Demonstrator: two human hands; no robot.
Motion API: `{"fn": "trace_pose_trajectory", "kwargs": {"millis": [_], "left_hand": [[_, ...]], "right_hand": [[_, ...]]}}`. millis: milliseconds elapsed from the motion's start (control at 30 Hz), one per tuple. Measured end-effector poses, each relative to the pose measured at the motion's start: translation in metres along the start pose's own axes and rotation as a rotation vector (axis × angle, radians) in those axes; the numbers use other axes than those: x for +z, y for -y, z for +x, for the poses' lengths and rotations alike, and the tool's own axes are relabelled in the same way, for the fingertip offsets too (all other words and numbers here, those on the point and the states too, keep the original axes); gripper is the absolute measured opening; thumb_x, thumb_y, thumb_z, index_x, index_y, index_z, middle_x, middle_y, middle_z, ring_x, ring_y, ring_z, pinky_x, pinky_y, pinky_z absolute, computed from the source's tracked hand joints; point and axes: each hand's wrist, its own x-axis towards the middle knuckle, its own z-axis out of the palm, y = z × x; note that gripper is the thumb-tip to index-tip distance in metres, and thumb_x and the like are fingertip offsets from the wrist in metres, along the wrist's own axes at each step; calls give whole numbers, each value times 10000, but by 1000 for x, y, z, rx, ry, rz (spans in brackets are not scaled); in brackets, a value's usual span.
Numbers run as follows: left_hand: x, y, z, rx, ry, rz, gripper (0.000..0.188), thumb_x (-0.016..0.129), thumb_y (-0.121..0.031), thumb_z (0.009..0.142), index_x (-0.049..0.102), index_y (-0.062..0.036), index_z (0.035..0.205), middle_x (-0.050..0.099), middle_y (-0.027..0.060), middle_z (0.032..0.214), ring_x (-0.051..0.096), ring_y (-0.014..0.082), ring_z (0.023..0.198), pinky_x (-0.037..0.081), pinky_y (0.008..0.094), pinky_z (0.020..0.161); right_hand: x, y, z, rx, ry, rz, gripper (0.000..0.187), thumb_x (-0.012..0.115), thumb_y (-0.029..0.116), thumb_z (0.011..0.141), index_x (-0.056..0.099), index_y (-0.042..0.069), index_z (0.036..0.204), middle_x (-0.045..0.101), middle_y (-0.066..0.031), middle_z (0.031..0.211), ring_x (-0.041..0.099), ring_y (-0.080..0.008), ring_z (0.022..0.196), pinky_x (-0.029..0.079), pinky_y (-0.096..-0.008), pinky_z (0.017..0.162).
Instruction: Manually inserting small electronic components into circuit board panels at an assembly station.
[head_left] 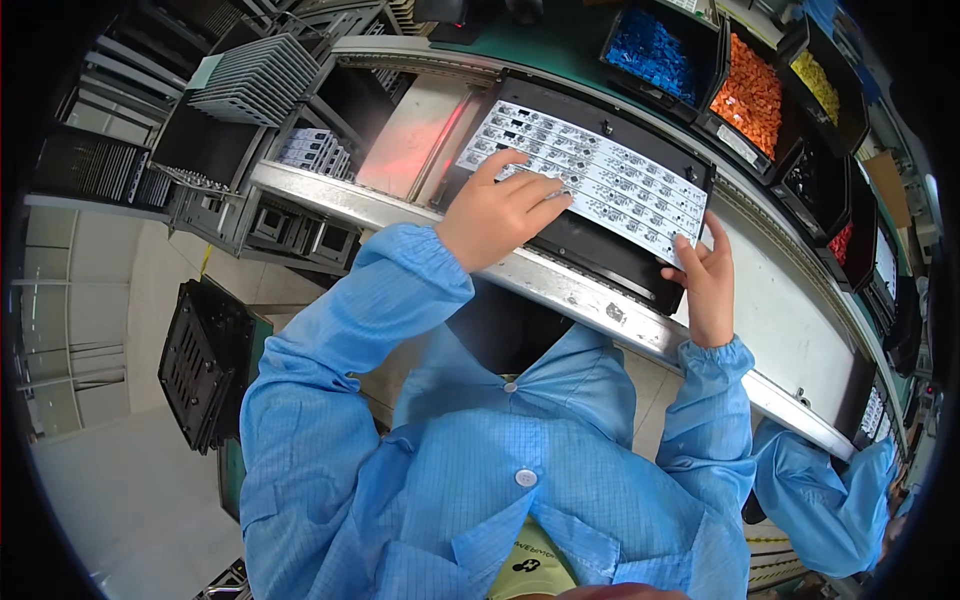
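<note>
A white circuit board panel [610, 205] with rows of small dark parts lies on a black carrier [590, 258] in front of me. Over the panel's left part is my left hand [508, 208], palm down. Its fingers are stretched toward the right and spread, their tips at the board's surface; nothing shows in them. At the panel's right end, my right hand [706, 275] has its fingers bent round the near right corner, gripping the edge. Several black blocks [513, 137] sit along the panel's left side. What lies under my left palm is hidden.
The carrier rests across a conveyor with a metal front rail [560, 285]. Behind it stand black bins of blue [648, 57], orange [748, 95] and yellow parts [815, 85]. A slotted rack [255, 85] is at the left. Another person's blue sleeve [820, 495] shows at the right.
</note>
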Motion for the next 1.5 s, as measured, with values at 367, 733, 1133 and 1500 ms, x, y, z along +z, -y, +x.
{"fn": "trace_pose_trajectory", "kwargs": {"millis": [367, 733, 1133, 1500], "left_hand": [[4, 8, 4, -27, 53, -101, 270, 650, -96, 883, 748, -158, 1128, 758, 6, 1132, 727, 153, 994, 408, 427, 1094], [17, 66, -33, -849, 86, 7, 565, 653, -379, 973, 534, -64, 1428, 715, 159, 1180, 599, 336, 1222, 279, 533, 1126], [15, 67, -32, -970, 214, -222, 409, 572, -277, 999, 627, -72, 1348, 751, 155, 834, 712, 378, 858, 518, 476, 869], [8, 47, 17, -471, -104, 284, 355, 674, -179, 934, 674, -105, 1282, 703, 132, 1095, 673, 345, 979, 536, 441, 836]], "right_hand": [[-19, 11, 15, -373, -103, -1194, 518, 775, 362, 909, 636, 81, 1322, 611, -41, 659, 588, -210, 569, 429, -371, 539], [-40, -27, 67, 10, 227, -331, 538, 679, 246, 1024, 510, -82, 1415, 702, -105, 1209, 654, -131, 1058, 506, -273, 937], [-45, -26, 60, 41, 239, -271, 392, 629, 175, 1044, 578, -87, 1332, 716, -103, 1177, 664, -128, 1024, 506, -272, 938], [-46, -46, 82, -647, -251, -818, 450, 680, 185, 995, 569, -29, 1374, 649, -165, 1236, 612, -236, 1171, 508, -345, 944]]}}
